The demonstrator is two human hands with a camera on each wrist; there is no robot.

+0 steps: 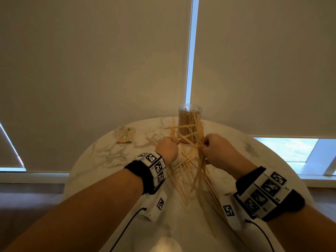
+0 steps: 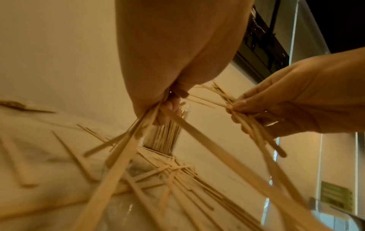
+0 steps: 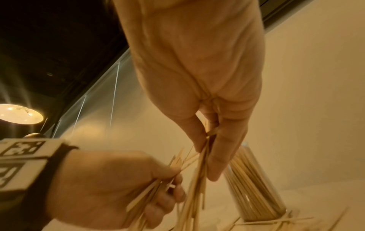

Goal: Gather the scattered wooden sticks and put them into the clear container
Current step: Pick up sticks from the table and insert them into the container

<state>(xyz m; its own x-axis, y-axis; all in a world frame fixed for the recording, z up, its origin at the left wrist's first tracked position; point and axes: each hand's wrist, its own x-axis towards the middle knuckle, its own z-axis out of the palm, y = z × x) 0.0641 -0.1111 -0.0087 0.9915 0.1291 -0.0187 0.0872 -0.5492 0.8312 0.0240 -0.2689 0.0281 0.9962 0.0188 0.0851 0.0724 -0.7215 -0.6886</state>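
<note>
Both hands gathering wooden sticks in front of the clear container.

On the desk point(image 1: 101, 157), the left hand point(image 1: 168, 149) pinches a bunch of wooden sticks point(image 1: 187, 160); more lie scattered between the hands. The right hand point(image 1: 217, 150) has its fingers point(image 3: 219, 156) curled round another bunch. The clear container point(image 1: 190, 122) stands upright just behind, partly filled.

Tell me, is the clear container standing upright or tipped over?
Upright. The clear container stands on the table with its round mouth facing up and sticks standing on end inside.

1 container point(image 1: 190, 113), 1 packet point(image 1: 126, 134), 2 hands, sticks point(image 1: 187, 166) uncountable.
</note>
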